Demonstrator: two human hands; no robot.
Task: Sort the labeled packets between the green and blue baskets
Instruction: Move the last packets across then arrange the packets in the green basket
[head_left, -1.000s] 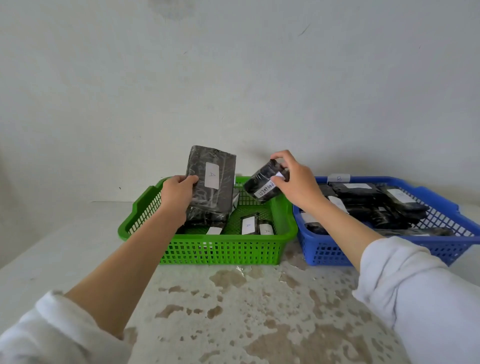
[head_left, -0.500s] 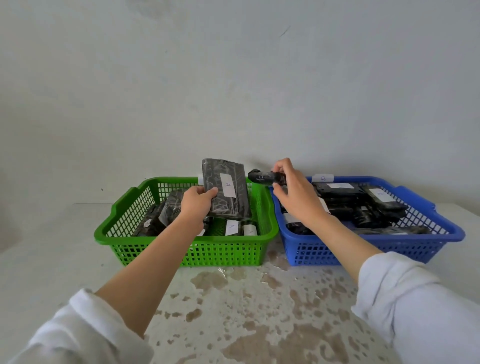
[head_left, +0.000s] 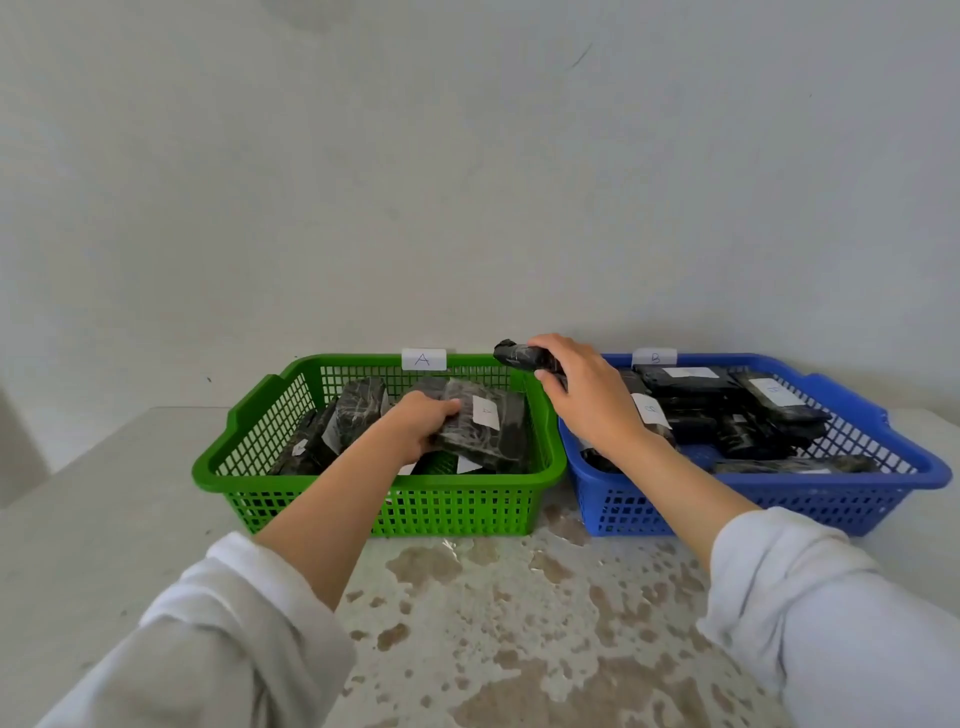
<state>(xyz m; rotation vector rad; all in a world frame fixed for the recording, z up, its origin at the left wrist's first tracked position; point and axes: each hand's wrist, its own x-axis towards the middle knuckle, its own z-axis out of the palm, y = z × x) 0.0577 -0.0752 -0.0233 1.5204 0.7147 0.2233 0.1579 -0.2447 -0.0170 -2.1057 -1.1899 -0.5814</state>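
A green basket (head_left: 374, 506) tagged "A" stands left of a blue basket (head_left: 779, 506) tagged "B"; both hold several black wrapped packets with white labels. My left hand (head_left: 423, 423) is down inside the green basket, gripping a flat black packet (head_left: 485, 431) whose label faces up. My right hand (head_left: 584, 395) hovers over the gap between the baskets, closed around a small rolled black packet (head_left: 514, 354) that sticks out to the left above the green basket's far right corner.
The baskets sit on a pale stained tabletop (head_left: 493, 634) against a plain white wall (head_left: 467, 182). My white sleeves fill the lower corners of the view.
My left hand has lowered its flat packet from above the rim down into the green basket. My right hand, still holding the small packet, has shifted slightly toward the blue basket.
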